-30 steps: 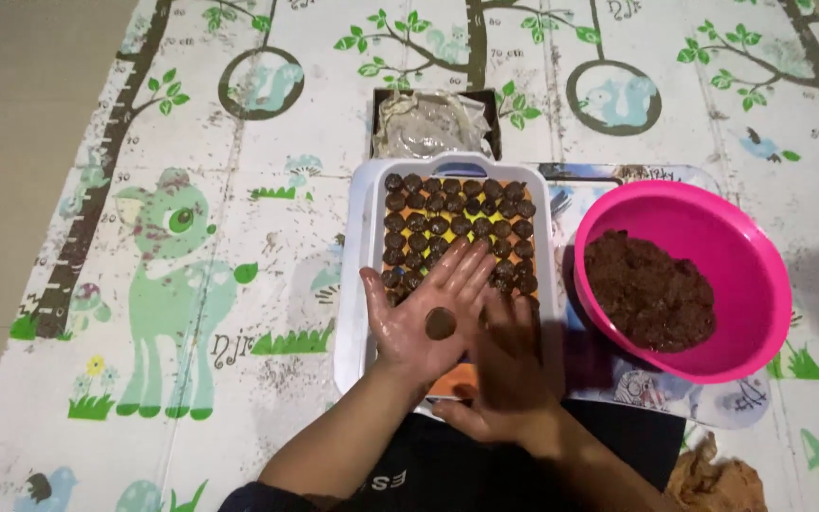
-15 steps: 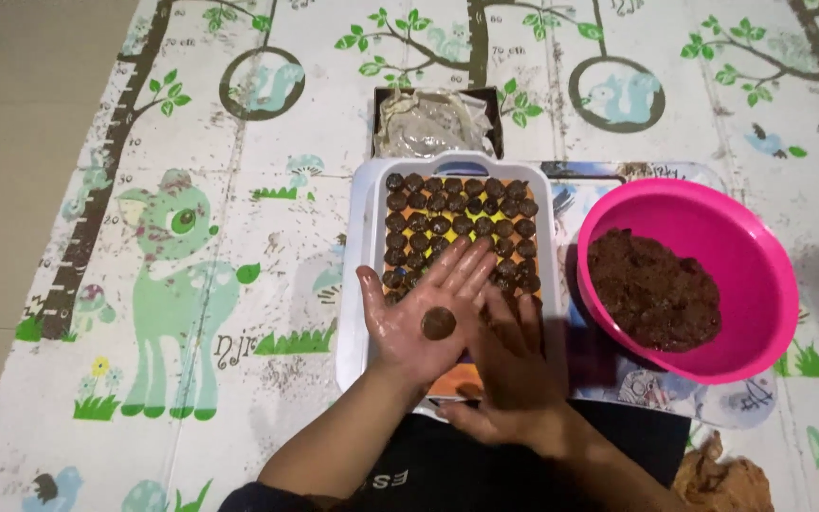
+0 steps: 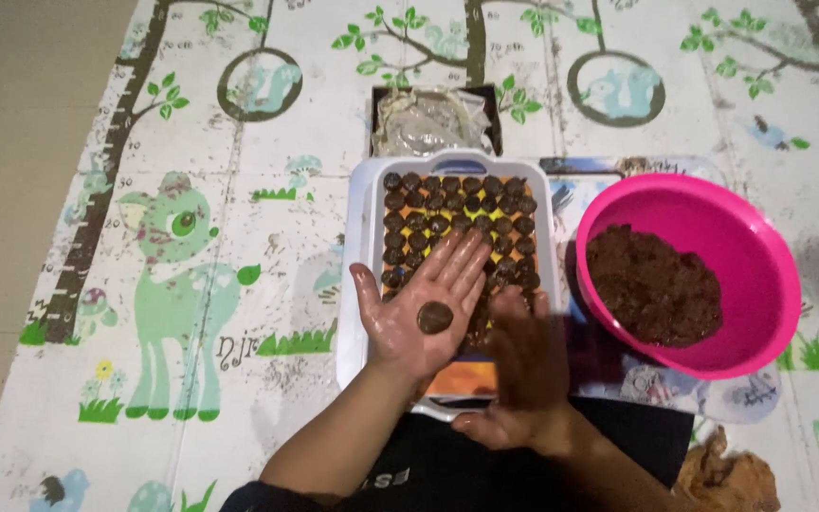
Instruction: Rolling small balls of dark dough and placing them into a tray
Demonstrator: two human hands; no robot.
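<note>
Landmark: white tray point(image 3: 362, 275), lined with rows of small dark brown balls point(image 3: 457, 204) at its far end.
Left hand point(image 3: 419, 303): over the tray's near left part, palm up, fingers spread flat, closed on nothing.
Dough ball point(image 3: 435, 317): rests loose on the middle of the left palm, behind the fingers, none curled about it.
Right hand point(image 3: 521, 370): over the tray's near edge, just right of the left hand, blurred, fingers loosely extended, holding nothing.
Handling: the ball looks soft, light and sticky; likely dents under pressure, best cradled lightly between palms.
Pink bowl point(image 3: 760, 256): right of the tray, holding a brown dough mass point(image 3: 654, 284).
Floor mat point(image 3: 191, 284): under the tray, printed with a deer and trees.
</note>
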